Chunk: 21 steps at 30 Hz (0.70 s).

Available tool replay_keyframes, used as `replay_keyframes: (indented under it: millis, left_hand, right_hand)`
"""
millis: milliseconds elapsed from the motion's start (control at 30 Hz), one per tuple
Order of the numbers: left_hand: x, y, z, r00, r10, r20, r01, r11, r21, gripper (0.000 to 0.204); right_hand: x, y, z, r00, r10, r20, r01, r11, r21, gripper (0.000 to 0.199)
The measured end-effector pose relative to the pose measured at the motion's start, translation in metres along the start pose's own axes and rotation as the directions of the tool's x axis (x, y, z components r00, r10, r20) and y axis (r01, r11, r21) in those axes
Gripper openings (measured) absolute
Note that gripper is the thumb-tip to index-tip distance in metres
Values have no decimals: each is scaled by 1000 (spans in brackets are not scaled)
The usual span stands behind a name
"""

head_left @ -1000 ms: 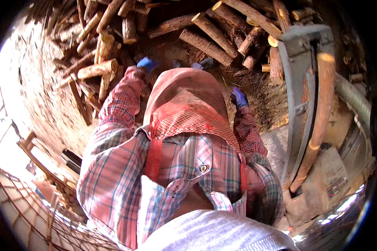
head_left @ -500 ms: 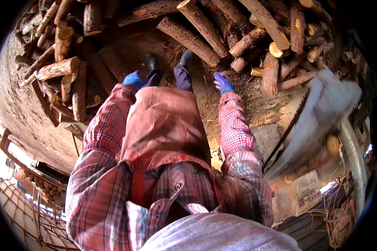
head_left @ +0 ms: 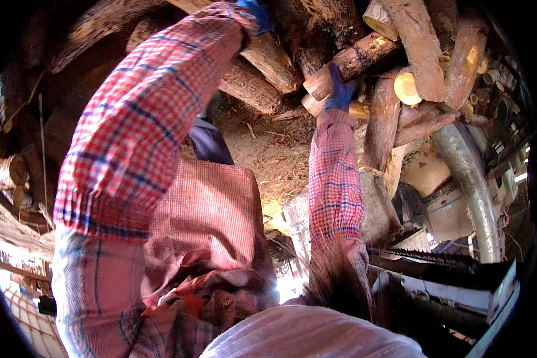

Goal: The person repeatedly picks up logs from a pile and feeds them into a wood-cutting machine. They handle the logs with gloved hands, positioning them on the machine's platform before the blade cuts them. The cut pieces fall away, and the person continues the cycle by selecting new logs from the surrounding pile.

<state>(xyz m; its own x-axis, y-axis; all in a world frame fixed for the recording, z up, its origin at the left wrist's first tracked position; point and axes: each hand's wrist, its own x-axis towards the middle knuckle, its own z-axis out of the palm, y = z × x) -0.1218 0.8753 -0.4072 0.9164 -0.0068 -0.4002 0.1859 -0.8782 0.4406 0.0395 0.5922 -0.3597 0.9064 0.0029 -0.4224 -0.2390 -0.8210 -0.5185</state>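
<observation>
My right hand [head_left: 340, 92], in a blue glove, grips a short bark-covered log [head_left: 364, 56] near its cut end. The thumb lies up against the wood, and the other fingers are partly hidden between the logs. At the top edge of the view, my left hand [head_left: 259, 15], also gloved in blue, reaches far forward over a thick log [head_left: 271, 62]. Its fingers are cut off by the frame and hidden by the checked sleeve, so its hold does not show. Another log [head_left: 250, 86] lies just below it.
Piled logs [head_left: 414, 48] fill the front right, one with a pale round end [head_left: 406, 88]. A curved metal pipe [head_left: 471, 191] stands at right. Below it runs a dark toothed edge [head_left: 429, 261] beside a blue-grey frame. A stone block [head_left: 375, 209] sits beside my right forearm.
I have leaned forward and turned rightward. Both hands, earlier low and apart from the wood, have reached out to the log pile; the right has taken hold of a log.
</observation>
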Motion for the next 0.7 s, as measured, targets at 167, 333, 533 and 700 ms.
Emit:
replay_keyframes:
  millis: [167, 333, 533, 700]
  left_hand:
    - [-6, -6, 50, 991, -89, 102, 104, 982, -157, 42]
    - [-82, 5, 27, 975, -72, 209, 149, 913, -381, 38]
    - [-239, 10, -20, 843, -183, 506, 505, 596, -625, 32]
    - [-364, 22, -87, 745, -148, 650, 665, 91, -741, 34]
  right_hand:
    - [-13, -23, 18, 980, 139, 145, -156, 981, 116, 95]
    - [-6, 41, -48, 992, -16, 127, -10, 979, 205, 73]
    - [-86, -106, -111, 823, 346, 451, -499, 820, 281, 74]
    - [-252, -152, -153, 677, 178, 714, -702, 448, 554, 68]
